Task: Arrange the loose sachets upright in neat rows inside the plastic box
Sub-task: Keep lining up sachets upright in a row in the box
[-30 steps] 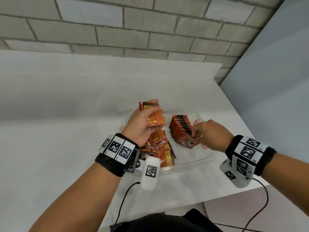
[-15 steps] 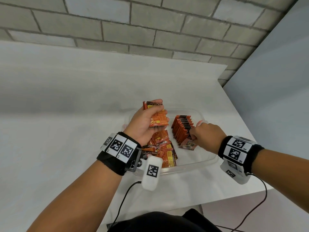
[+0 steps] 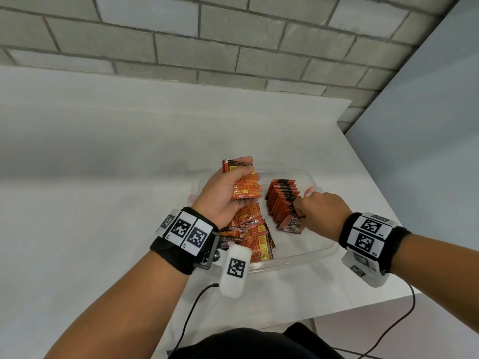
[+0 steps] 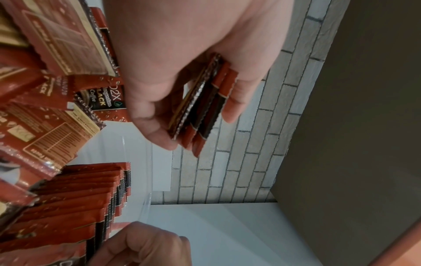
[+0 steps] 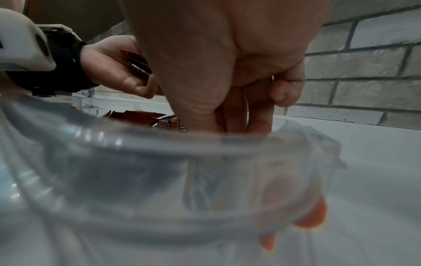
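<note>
— Orange foil still fills the left hand: its fingers and thumb are curled round a small stack of sachets, held above the far left part of the clear plastic box. And the right?

— Over the last second the right hand has slid a little toward the near end of the upright row and now sits curled against it. A front sachet that lay more tipped at the foot of the row a moment ago now leans up against it, just under the fingertips.

— Is it pinched?

— Looks so from the head view, thumb and forefinger on its top edge; the right wrist camera mostly shows blurred box wall, so I cannot be sure.

— So what does that mean for the job?

— I'd judge one more sachet is joining the row, which stands along the right half of the box. A loose pile lies flat in the near left part, so plenty remains, plus the stack waiting in the left hand.
</note>
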Demonstrator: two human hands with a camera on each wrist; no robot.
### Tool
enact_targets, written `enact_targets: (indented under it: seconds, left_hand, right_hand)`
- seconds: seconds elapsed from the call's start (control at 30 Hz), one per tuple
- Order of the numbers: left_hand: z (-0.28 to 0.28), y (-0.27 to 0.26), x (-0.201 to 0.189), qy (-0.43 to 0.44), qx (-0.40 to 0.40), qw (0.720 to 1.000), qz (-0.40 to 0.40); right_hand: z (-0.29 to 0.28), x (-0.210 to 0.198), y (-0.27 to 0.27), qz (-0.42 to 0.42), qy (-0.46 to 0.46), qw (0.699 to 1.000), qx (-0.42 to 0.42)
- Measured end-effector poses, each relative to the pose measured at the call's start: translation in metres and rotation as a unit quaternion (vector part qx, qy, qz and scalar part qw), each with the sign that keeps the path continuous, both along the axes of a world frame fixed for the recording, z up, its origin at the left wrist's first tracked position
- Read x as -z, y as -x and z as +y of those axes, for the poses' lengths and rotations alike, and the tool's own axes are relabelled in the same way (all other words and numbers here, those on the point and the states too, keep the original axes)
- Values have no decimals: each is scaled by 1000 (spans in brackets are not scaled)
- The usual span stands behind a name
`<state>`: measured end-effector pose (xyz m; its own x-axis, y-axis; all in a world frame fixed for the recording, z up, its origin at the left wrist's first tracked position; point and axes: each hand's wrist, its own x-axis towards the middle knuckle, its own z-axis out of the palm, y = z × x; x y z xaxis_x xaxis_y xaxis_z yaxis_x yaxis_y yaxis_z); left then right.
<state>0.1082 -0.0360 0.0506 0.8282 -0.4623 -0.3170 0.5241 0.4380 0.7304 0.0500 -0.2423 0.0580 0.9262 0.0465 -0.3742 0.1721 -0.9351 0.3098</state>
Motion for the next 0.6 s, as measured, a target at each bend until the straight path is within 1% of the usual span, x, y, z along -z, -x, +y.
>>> enact_targets:
  seconds: [0.3,0.47,0.53,0.6]
  left_hand:
    - [-1,-1,1,5,0,1000,4]
    - [-3,-2,4,13,1,1000,11]
    - [-4,-2,5,22,3,999,23]
    - [-4,-2,5,34,13,999,33]
  right_hand:
    - [-1,-6,1,-22,-25,999,-11]
    - [-2,-10,0,-33,-41,999,-3]
    - [-5,-13,-1,-45,-65,997,13]
    - [-9,-19,-3,-79,-125,988,32]
